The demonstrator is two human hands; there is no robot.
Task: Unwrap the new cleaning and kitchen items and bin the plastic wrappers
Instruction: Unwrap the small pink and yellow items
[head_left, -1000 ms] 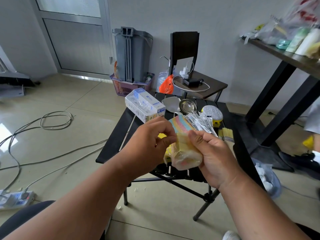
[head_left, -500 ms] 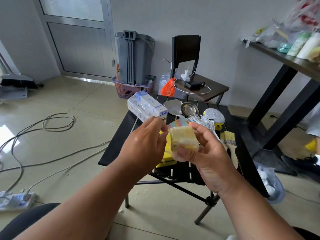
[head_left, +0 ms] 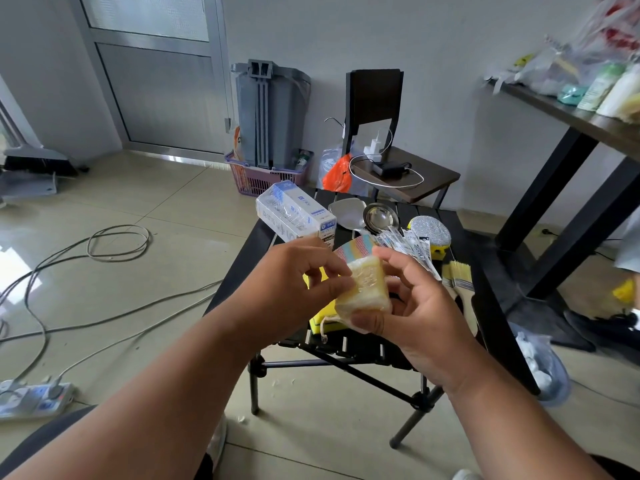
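Head view: the right hand (head_left: 412, 306) grips a pale yellow sponge (head_left: 363, 289) sealed in clear film, thumb curled under its near end and fingers behind it, holding it above the near edge of the black table (head_left: 485, 244). The left hand (head_left: 294, 285) pinches at the sponge's left face with thumb and fingertips, apparently working at the film. A short string (head_left: 323, 329) hangs from the sponge's lower end.

The step in hand looks like finding a start in the wrapper. It would go best if the right hand holds the sponge firmly by its ends, leaving the film on the broad face slack, while the left hunts for a seam or fold, not the smooth middle. Once a tab lifts, pull it along the sponge's length, so the film comes off in one piece, not in shreds.

Other items wait on the table: a white box (head_left: 294, 216), a ladle (head_left: 379, 214), a silver scourer (head_left: 429, 232), two brushes (head_left: 457, 273). A plastic bag (head_left: 540, 362) on the floor just right of the table looks like the bin, so the wrapper has a short trip.
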